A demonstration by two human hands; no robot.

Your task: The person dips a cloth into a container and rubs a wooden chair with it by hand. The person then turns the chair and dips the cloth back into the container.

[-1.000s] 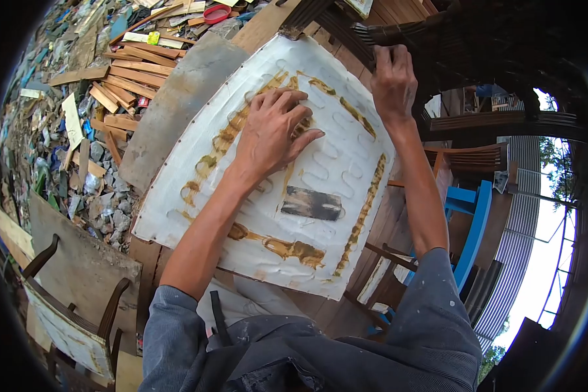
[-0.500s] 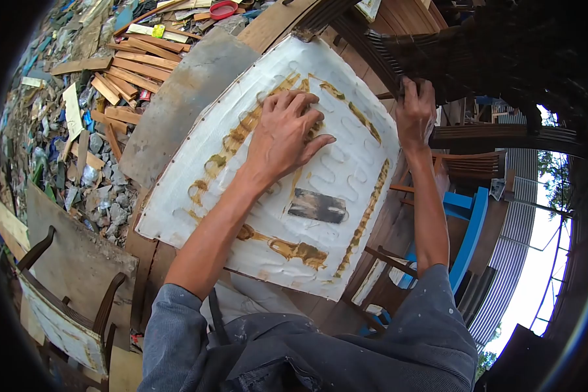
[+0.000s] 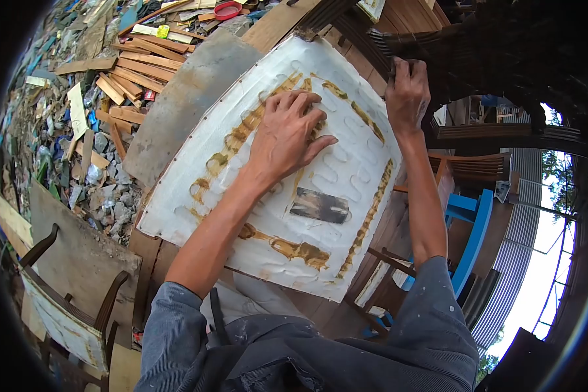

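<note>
White fabric-covered seat panel (image 3: 336, 171), tilted across in front of the lap. Brown smears (image 3: 302, 252) down along several edges, middle mostly bare tbh. Left hand (image 3: 282, 136) arched on top, right hand (image 3: 406, 98) curled near dark slatted wood (image 3: 380, 44); can't tell about either grip.

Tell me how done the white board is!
Brown smears line much of the white board, so that part looks done. The left hand is over it; the right hand is raised by dark slats. Perhaps unfinished: the middle's mostly bare wavy marks.
</note>
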